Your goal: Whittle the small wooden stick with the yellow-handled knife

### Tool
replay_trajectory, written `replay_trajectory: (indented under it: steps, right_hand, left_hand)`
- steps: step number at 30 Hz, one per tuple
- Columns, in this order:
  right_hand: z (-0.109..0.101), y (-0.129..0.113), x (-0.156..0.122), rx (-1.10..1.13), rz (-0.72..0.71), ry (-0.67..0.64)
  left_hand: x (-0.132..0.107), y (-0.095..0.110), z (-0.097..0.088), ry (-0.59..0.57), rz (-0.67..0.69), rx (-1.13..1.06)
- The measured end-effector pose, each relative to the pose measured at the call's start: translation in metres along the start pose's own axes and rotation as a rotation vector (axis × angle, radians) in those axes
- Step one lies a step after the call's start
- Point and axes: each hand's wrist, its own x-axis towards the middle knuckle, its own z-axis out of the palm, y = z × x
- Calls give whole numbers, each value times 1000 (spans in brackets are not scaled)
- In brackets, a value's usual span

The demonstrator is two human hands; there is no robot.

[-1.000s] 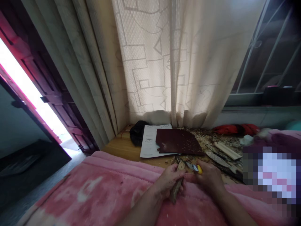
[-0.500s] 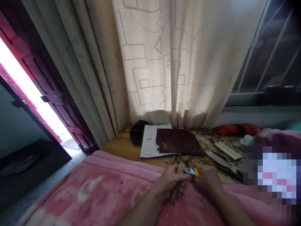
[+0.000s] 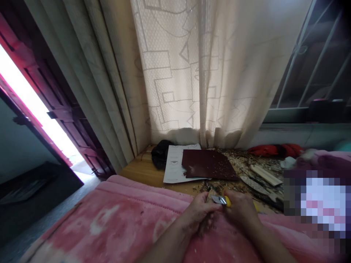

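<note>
My left hand is shut around a carved piece of light wood, whose lower part is hidden by my fingers and blurred. My right hand grips a craft knife with a yellow handle and a short silver blade. The blade sits against the upper end of the wood, between my hands. Both hands rest low over a pink quilted blanket.
Beyond my hands, a wooden tabletop holds wood shavings, a dark red sheet of sandpaper, a printed paper, a black bag, carved wooden pieces and red cloth. A curtain hangs behind it.
The knife has moved left, bringing its blade closer to the top of the wood. My hands have drawn closer together, and the lower end of the wood has become blurred.
</note>
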Motion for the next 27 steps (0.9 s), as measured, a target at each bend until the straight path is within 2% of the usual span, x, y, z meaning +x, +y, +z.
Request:
replay_trajectory:
  steps: [20, 27]
  right_hand:
    - [-2, -5, 3, -67, 131, -74]
    - [-6, 7, 8, -73, 281, -78]
  left_hand:
    - [5, -4, 2, 49, -15, -45]
    - [2, -4, 4, 57, -5, -34]
